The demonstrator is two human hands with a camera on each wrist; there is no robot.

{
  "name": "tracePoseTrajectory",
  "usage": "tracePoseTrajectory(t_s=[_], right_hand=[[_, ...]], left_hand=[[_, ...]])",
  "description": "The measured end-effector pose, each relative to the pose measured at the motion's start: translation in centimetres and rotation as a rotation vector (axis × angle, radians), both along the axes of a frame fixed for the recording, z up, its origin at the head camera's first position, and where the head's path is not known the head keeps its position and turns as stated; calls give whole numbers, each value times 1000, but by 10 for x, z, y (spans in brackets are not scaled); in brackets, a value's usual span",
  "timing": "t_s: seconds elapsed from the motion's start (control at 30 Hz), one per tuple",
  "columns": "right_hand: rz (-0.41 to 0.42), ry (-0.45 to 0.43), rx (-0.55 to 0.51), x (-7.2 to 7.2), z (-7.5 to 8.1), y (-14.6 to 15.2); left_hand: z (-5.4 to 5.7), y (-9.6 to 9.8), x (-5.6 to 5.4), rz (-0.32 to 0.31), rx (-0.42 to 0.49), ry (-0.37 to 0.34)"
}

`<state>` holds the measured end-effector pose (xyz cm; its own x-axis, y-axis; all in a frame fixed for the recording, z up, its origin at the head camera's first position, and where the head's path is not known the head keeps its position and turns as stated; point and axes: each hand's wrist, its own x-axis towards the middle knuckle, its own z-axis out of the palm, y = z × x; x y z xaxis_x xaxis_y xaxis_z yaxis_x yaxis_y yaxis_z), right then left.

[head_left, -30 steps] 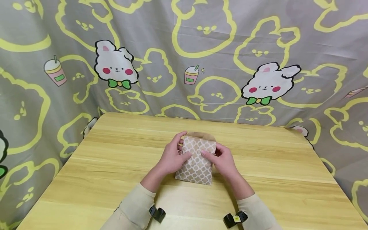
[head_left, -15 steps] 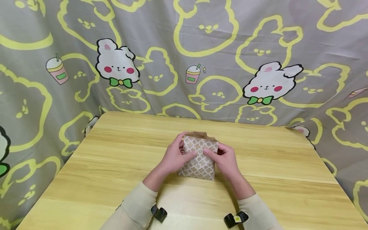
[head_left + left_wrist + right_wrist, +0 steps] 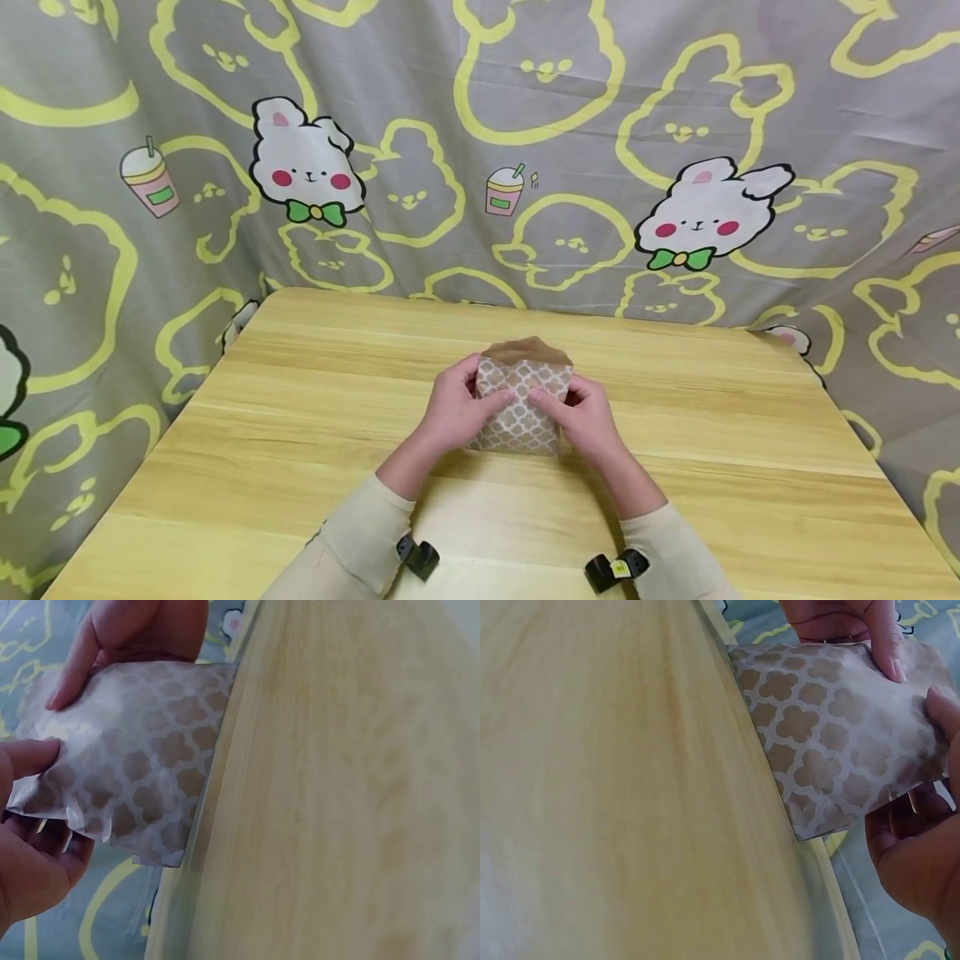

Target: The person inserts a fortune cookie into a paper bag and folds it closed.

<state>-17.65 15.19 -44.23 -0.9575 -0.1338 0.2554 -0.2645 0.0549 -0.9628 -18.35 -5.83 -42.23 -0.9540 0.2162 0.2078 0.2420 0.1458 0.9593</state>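
A small brown paper bag [image 3: 517, 425] with a white lattice pattern is held up over the middle of the table. Its plain brown top edge [image 3: 528, 351] rises uneven above the patterned front. My left hand [image 3: 459, 408] grips the bag's left side, thumb flat across the front and fingers behind. On the opposite side my right hand [image 3: 588, 412] holds it the same way, the two thumbs pointing at each other. In the left wrist view the patterned face [image 3: 142, 757] bulges and shines under the thumbs. The right wrist view shows fingers [image 3: 907, 817] curled beneath the bag's side.
The wooden table [image 3: 300, 400] spreads out on all sides of the hands. Behind it hangs a grey curtain [image 3: 420, 75] printed with yellow outlines and white rabbits. Black wrist cameras [image 3: 417, 557] are strapped over the beige sleeves [image 3: 360, 533].
The bag has tilted, its lower edge rising away from the person, and more of the brown top edge shows. Both hands keep their hold, with the left thumb slid slightly inward.
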Motion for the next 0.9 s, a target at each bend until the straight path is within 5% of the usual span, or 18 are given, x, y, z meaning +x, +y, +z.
tracePoseTrajectory(t_s=[0.5,0.9], right_hand=[[-85,-4,-38,0,0,-4],[-12,56,-45,0,-2,-3]], left_hand=[[0,3,3,-59,17,-13],[-2,6,4,-38,8,34]])
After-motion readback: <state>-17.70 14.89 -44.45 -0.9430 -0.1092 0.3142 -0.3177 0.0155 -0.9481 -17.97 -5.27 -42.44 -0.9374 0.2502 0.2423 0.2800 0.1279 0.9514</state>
